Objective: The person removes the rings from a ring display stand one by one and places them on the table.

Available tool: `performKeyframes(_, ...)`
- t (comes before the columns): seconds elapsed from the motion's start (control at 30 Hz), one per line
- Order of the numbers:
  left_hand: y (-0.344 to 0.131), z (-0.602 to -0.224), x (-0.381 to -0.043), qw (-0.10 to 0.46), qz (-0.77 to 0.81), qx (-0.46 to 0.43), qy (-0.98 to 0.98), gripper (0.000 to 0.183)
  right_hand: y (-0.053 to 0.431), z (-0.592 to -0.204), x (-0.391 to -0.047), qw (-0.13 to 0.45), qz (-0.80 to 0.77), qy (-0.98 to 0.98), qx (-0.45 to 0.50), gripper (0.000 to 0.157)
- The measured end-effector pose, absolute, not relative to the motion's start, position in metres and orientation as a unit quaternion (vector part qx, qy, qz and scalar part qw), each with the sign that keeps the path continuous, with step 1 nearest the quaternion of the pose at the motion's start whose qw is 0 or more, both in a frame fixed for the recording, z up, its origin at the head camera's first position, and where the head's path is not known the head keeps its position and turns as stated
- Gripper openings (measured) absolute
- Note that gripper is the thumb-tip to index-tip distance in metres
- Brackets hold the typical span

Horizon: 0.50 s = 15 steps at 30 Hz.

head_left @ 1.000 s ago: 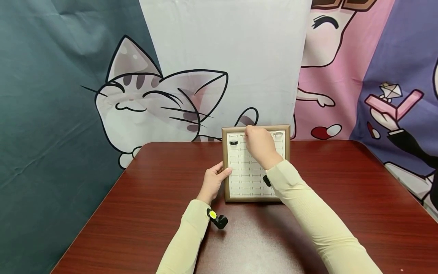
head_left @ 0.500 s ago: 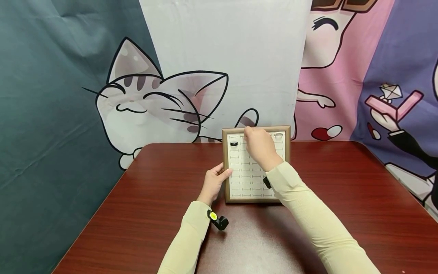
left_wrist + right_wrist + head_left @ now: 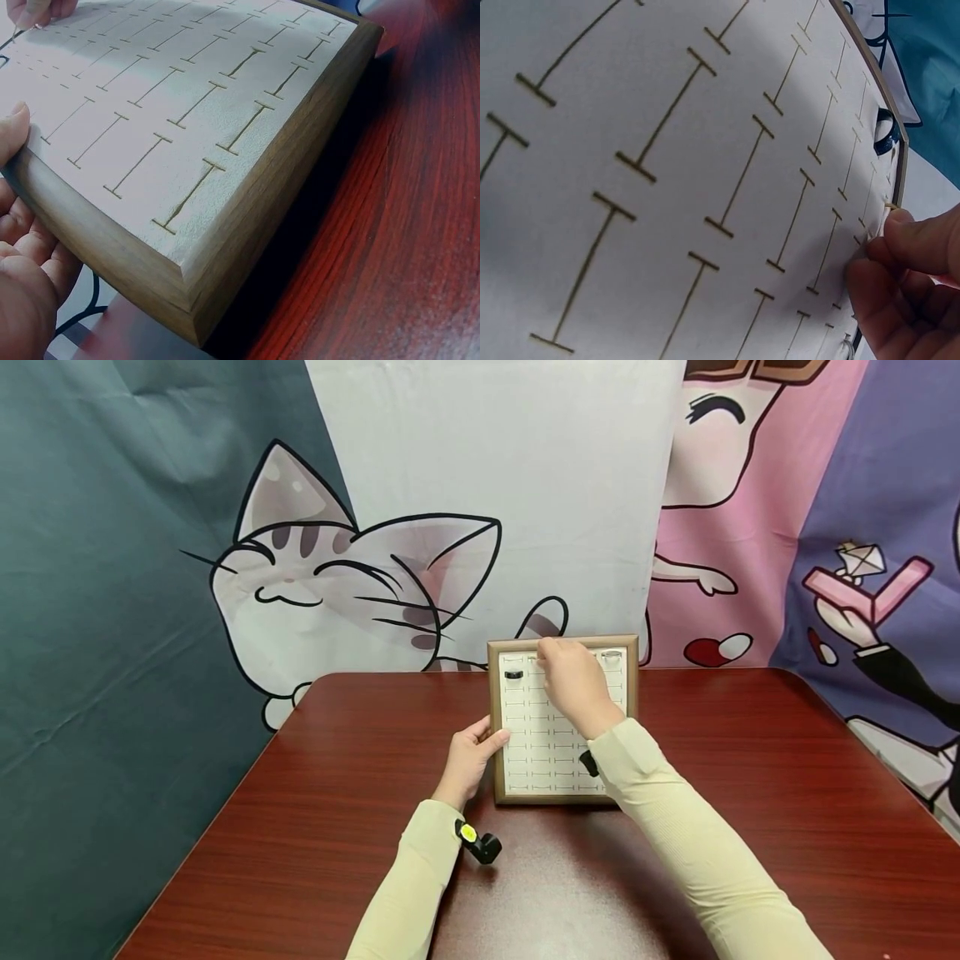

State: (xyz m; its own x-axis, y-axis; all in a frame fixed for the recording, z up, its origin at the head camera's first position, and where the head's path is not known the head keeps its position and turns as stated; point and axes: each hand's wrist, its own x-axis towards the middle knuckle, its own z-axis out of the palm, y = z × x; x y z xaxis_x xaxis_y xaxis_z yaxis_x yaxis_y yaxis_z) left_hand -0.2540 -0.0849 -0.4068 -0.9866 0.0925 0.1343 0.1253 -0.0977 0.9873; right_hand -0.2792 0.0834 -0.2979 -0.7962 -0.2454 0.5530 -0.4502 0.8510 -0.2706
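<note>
A ring display board [image 3: 540, 762] with a wooden frame and slotted white padding stands tilted up on the table. My left hand [image 3: 467, 764] grips its left edge, thumb on the front and fingers behind, as the left wrist view shows. Near the top of the board my right hand [image 3: 576, 683] pinches a thin gold-coloured ring [image 3: 890, 205] at the slots of the upper row; only a sliver of the ring shows past the thumb. A wide black ring [image 3: 513, 675] sits in the left column. At the upper right is a silver-coloured ring [image 3: 612, 654].
The dark red wooden table [image 3: 337, 760] extends around the board. Behind it hangs a cloth backdrop [image 3: 570, 485] with cartoon figures. A small black camera [image 3: 487, 848] sits on the left sleeve, and another one [image 3: 589, 763] shows beside the right cuff.
Almost nothing differs. The right hand stays at the top of the board with only slight shifts, and the left hand keeps its grip on the edge.
</note>
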Motion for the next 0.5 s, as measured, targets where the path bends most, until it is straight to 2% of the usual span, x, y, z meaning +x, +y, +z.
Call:
performKeyframes(0.23,-0.0847,-0.4063,-0.2537,0.01,-0.738,-0.085,-0.669,0.045,0.0883,-0.3011,-0.2803,0.272,0.226,-0.913,0.203,0.001)
performKeyframes(0.5,-0.0846,-0.4038,-0.252,0.011,-0.738,-0.09,-0.668,0.045,0.0928,-0.3078,-0.2829,0.313,0.252,-0.888,0.224,0.007)
